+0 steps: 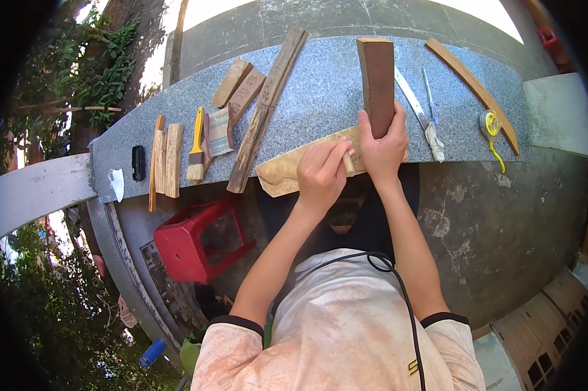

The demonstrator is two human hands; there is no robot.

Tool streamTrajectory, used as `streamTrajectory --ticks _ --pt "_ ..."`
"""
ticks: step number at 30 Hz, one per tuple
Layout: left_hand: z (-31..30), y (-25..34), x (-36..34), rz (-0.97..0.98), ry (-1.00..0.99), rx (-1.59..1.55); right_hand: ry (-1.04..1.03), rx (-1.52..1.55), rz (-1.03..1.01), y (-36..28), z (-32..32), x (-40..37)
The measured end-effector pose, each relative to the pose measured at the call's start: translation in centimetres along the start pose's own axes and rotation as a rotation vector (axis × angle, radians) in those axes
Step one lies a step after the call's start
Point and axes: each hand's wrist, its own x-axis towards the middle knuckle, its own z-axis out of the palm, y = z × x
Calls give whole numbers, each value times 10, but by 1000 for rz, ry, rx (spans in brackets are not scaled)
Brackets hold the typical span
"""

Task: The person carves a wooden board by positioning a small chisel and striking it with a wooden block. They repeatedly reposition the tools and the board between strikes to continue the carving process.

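Note:
My left hand is closed with its fingers around a short pale wooden stick. My right hand grips the lower end of a long reddish-brown wooden block, which points away from me. Beneath both hands, a light-coloured wooden board with an uneven outline lies at the near edge of the granite table. Part of that board is covered by my hands. To the right of the block are a long blade with a wrapped handle and a thin pen-like tool.
Left on the table are a weathered wooden strip, carved wooden blocks, a sandpaper piece, a yellow-handled brush, wood sticks and a black object. Rightward lie a tape measure and wooden slat. Below stands a red stool.

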Motion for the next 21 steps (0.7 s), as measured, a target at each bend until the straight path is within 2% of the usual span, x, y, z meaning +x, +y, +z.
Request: streamTrajectory --ticks 3,9,12,13,15,17,18,19,20,21 --pt "3 1 3 -32 -7 -25 -9 -5 8 1 -1 1" --pt "2 5 2 -48 4 -31 -21 231 25 -13 -30 -4" --pt "4 -2 4 -20 30 -58 105 271 -212 -17 -74 -35" --pt "3 -3 0 -11 34 -67 156 481 -236 -28 -83 -47" --pt "6 -5 -4 14 48 -58 -55 472 -384 -25 -111 -66" --pt "7 -6 -5 28 44 -54 -172 270 -434 -16 -123 -88" --pt "4 -5 -6 24 35 -49 -189 81 -407 -20 -119 -93" --pt "4 -5 -6 21 27 -42 -384 -77 -274 -31 -118 -87" --pt "4 -5 -6 38 39 -42 -384 -30 -246 -28 -118 -97" --pt "6 -6 -6 52 48 -41 -306 52 -305 -27 -123 -110"
